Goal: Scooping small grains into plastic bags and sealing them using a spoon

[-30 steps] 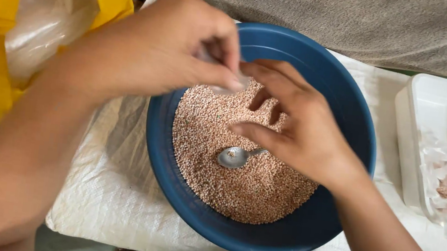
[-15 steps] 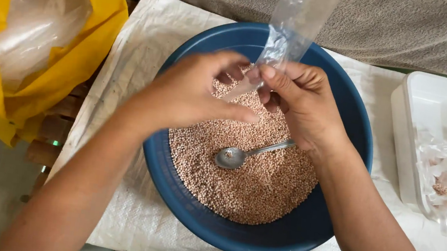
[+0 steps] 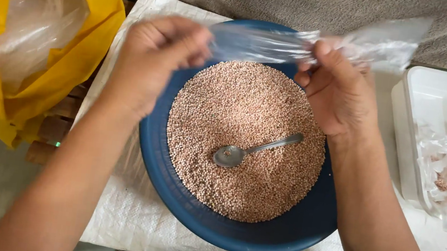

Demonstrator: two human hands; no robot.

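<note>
Above the round blue plastic basin [image 3: 255, 234] of pinkish grain [image 3: 246, 122], left hand [image 3: 149, 57] and right hand [image 3: 341, 92] each pinched a crinkled clear plastic bag [image 3: 267, 43], stretched flat between them; a steel spoon [image 3: 249, 150] lay on the grain.

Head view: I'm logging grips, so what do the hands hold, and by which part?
Both hold one clear plastic bag stretched over the blue bowl: left hand pinches its left end, right hand grips further along.
</note>
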